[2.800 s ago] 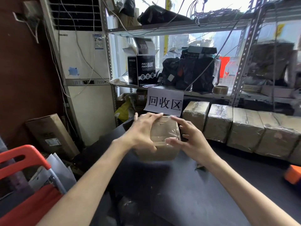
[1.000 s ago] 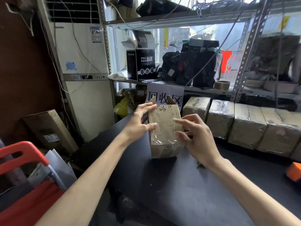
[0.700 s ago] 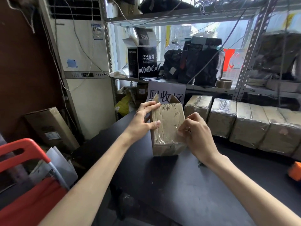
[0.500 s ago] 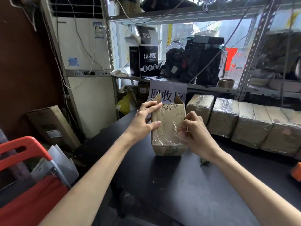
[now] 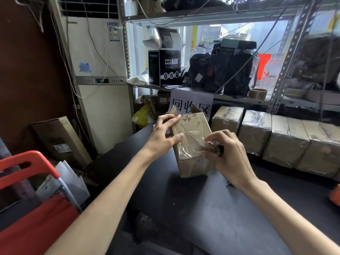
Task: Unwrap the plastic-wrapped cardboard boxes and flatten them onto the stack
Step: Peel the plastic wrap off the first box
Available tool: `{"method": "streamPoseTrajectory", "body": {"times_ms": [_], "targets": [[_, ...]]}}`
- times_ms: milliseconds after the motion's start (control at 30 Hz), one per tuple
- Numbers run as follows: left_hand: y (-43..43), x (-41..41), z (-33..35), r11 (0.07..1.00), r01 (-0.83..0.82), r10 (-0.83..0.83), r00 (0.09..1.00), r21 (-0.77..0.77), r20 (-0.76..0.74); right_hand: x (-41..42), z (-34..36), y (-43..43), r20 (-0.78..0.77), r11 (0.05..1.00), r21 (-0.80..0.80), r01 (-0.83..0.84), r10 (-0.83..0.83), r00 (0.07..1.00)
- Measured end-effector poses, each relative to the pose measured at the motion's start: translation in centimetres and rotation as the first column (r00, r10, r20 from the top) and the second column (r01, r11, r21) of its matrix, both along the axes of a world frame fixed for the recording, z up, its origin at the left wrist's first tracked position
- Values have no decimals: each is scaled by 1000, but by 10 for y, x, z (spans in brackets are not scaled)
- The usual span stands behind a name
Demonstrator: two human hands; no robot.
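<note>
A small cardboard box (image 5: pixel 191 142) wrapped in clear plastic film stands on end on the black table (image 5: pixel 211 214), its top flaps open. My left hand (image 5: pixel 163 137) holds the box's left side, thumb on the front face and fingers along the upper edge. My right hand (image 5: pixel 228 155) pinches a loose piece of plastic film (image 5: pixel 209 144) at the box's right edge and pulls it away from the cardboard.
A row of several plastic-wrapped boxes (image 5: pixel 283 137) lines the table's back right under a metal shelf rack (image 5: pixel 283 57). A white paper sign (image 5: pixel 191 103) hangs behind the box. A red chair (image 5: pixel 31 190) stands at the left. An orange object (image 5: pixel 335 196) lies at the right edge.
The box was turned upright onto its end. My right hand closed on the film at the right edge and has pulled it outward; my left hand keeps steadying the box.
</note>
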State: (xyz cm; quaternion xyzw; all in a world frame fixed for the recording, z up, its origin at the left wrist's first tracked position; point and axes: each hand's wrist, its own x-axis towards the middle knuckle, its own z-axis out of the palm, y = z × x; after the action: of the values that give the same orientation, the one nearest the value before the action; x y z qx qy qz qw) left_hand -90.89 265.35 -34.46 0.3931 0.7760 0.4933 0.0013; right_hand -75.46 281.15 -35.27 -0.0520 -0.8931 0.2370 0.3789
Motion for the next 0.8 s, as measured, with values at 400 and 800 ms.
{"method": "streamPoseTrajectory", "body": {"times_ms": [400,800], "targets": [[12,9,-1,1000,-6,5,999,-11,-44,-9,10,-16,113,966,-101,238,-227,967],[10,4,7,1000,10,-10,1000,-16,-27,0,11,0,99,876,-414,-246,312,945]]}}
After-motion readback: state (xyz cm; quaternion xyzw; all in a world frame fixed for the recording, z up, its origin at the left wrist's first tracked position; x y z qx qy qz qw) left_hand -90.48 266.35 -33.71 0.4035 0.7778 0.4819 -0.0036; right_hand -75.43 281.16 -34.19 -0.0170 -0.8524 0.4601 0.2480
